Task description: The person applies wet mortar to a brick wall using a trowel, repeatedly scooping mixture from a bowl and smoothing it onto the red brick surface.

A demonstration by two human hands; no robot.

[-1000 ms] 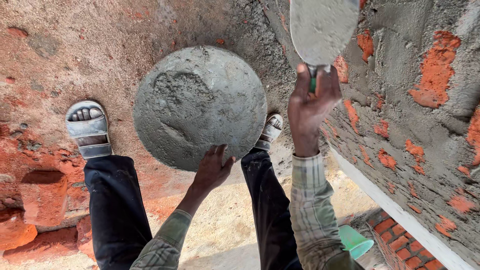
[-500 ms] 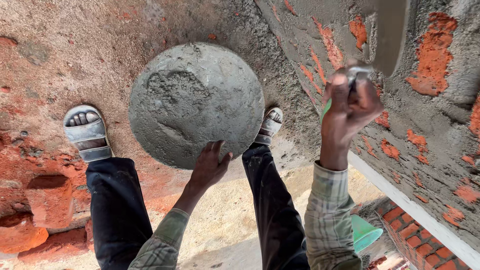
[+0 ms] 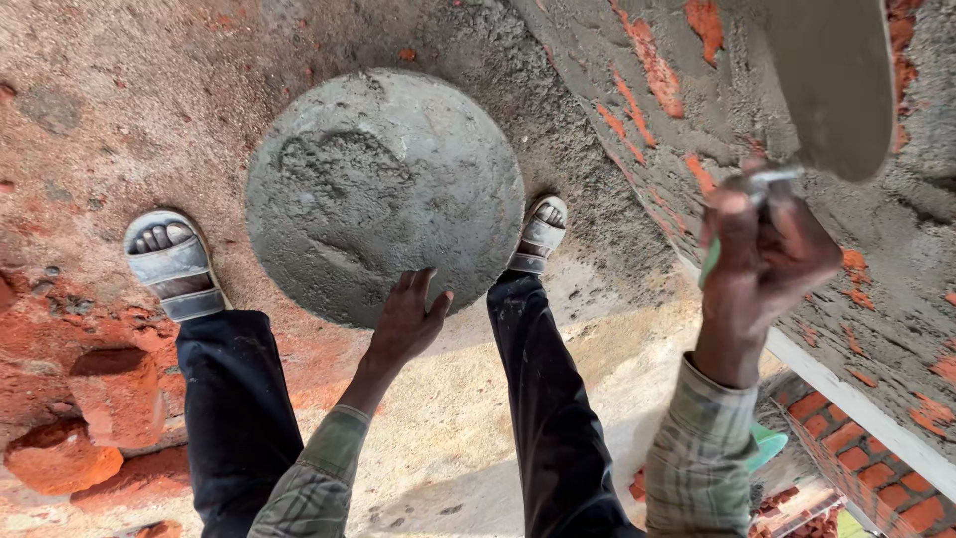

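Head view: left hand [image 3: 408, 317] grips the near rim of a round pan [image 3: 383, 194], held flat over the ground between the sandalled feet, wet grey mortar [image 3: 334, 179] smeared inside. Right hand [image 3: 762, 254] is clenched on a trowel [image 3: 832, 85], its blade against the mortar-spattered brick wall [image 3: 896, 279]

Round pan [image 3: 383, 194]: coated with wet grey mortar, grainy and matt.
Trowel [image 3: 832, 80]: flat metal blade, smeared grey, dull; the handle looks like green plastic.
Wall [image 3: 896, 259]: red brick under rough grey plaster, patchy.
Sandals [image 3: 169, 261]: grey straps, dusty.
Sleeves [image 3: 702, 458]: checked cloth, soft and matt.
Ground [image 3: 119, 100]: rough, sandy, with red brick dust.
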